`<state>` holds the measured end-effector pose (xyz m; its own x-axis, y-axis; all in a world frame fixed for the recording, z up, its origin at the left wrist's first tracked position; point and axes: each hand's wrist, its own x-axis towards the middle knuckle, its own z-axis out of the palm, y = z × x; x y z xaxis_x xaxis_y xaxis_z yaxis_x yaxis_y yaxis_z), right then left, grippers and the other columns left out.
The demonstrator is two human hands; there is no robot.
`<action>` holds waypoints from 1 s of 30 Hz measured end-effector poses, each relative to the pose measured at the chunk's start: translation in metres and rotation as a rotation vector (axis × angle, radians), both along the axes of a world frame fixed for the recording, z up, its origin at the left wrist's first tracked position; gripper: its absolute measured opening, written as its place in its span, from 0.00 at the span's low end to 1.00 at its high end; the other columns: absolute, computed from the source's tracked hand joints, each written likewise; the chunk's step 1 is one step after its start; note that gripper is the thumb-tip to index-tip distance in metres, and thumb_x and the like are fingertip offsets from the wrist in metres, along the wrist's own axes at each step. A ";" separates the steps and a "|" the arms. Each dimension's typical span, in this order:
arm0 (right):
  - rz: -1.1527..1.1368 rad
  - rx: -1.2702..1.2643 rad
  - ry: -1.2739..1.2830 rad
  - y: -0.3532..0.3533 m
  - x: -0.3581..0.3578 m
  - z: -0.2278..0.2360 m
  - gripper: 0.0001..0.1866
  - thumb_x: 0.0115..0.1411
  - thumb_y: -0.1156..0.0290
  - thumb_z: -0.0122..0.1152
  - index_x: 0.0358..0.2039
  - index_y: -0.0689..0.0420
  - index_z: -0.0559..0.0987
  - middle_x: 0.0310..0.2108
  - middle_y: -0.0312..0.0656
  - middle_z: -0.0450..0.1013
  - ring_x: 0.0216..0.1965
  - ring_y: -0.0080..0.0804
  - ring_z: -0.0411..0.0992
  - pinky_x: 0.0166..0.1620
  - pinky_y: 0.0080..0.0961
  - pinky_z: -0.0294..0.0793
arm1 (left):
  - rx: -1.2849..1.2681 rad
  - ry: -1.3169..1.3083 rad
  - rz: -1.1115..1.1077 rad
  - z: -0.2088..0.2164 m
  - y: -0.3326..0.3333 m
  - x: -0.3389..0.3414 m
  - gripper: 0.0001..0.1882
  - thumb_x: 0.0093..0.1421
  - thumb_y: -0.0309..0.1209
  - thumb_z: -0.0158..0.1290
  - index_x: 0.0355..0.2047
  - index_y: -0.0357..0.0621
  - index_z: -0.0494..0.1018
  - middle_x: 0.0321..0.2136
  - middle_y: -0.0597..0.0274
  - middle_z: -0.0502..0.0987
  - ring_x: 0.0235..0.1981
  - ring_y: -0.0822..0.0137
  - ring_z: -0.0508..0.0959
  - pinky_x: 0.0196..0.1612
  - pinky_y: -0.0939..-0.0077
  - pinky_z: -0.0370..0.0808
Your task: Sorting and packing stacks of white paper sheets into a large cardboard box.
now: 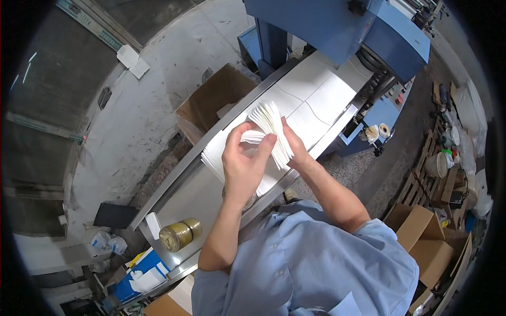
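Observation:
Both my hands hold a fanned bundle of white paper pieces (268,117) above a metal-edged conveyor table. My left hand (245,158) curls around the near left side of the bundle, with its thumb pressed against the paper. On the right side, my right hand (296,146) grips the bundle, its fingers partly hidden behind it. White paper pieces (308,100) lie spread along the table beyond my hands. More white paper stands in an overlapping row (212,158) at the left, partly covered by my left hand.
A blue machine (316,26) stands over the table's far end. Behind the table's left edge sits an open cardboard box (211,100). Two yellowish, tape-like rolls (179,235) rest at the near left end. Open cartons (429,242) and cluttered pallets (421,174) line the right.

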<state>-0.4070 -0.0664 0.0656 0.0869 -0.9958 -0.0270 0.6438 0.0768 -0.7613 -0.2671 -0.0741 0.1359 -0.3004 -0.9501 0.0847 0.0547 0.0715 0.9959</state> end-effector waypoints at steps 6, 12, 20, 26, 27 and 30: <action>0.085 0.024 -0.177 0.004 -0.004 0.000 0.37 0.75 0.42 0.30 0.70 0.58 0.62 0.62 0.48 0.70 0.59 0.39 0.74 0.56 0.39 0.79 | -0.030 -0.068 0.017 -0.003 -0.005 0.006 0.14 0.66 0.27 0.61 0.45 0.31 0.72 0.41 0.53 0.81 0.38 0.71 0.81 0.39 0.78 0.79; 0.102 -0.029 -0.762 -0.003 -0.005 -0.034 0.33 0.73 0.47 0.39 0.69 0.56 0.64 0.59 0.51 0.73 0.54 0.44 0.77 0.51 0.43 0.82 | 0.101 0.061 -0.102 0.001 -0.005 0.006 0.09 0.67 0.24 0.57 0.44 0.32 0.73 0.35 0.58 0.82 0.33 0.76 0.81 0.36 0.82 0.77; 0.170 -0.157 -0.786 -0.006 -0.002 -0.037 0.36 0.70 0.43 0.42 0.67 0.58 0.66 0.59 0.54 0.72 0.54 0.52 0.76 0.47 0.53 0.82 | 0.095 0.129 -0.085 -0.008 -0.005 0.008 0.11 0.66 0.24 0.59 0.47 0.33 0.73 0.38 0.59 0.82 0.33 0.77 0.80 0.34 0.83 0.76; 0.201 -0.243 -0.915 -0.009 0.000 -0.027 0.36 0.72 0.45 0.41 0.69 0.60 0.63 0.65 0.58 0.65 0.61 0.54 0.71 0.58 0.53 0.76 | 0.075 0.204 -0.074 -0.015 -0.003 0.013 0.15 0.65 0.22 0.59 0.51 0.32 0.73 0.41 0.58 0.82 0.37 0.75 0.80 0.36 0.81 0.77; 0.195 -0.279 -0.934 -0.008 0.001 -0.021 0.36 0.72 0.45 0.41 0.70 0.61 0.62 0.67 0.58 0.63 0.63 0.54 0.68 0.63 0.51 0.73 | 0.076 0.202 -0.074 -0.017 -0.004 0.015 0.15 0.65 0.22 0.59 0.51 0.32 0.73 0.41 0.58 0.82 0.37 0.75 0.80 0.36 0.81 0.77; 0.178 -0.335 -0.863 -0.008 0.004 -0.013 0.35 0.73 0.46 0.40 0.71 0.57 0.62 0.70 0.55 0.59 0.68 0.53 0.64 0.69 0.50 0.65 | 0.100 0.254 -0.065 -0.021 -0.006 0.022 0.16 0.64 0.20 0.58 0.52 0.31 0.72 0.44 0.57 0.81 0.41 0.74 0.80 0.41 0.78 0.78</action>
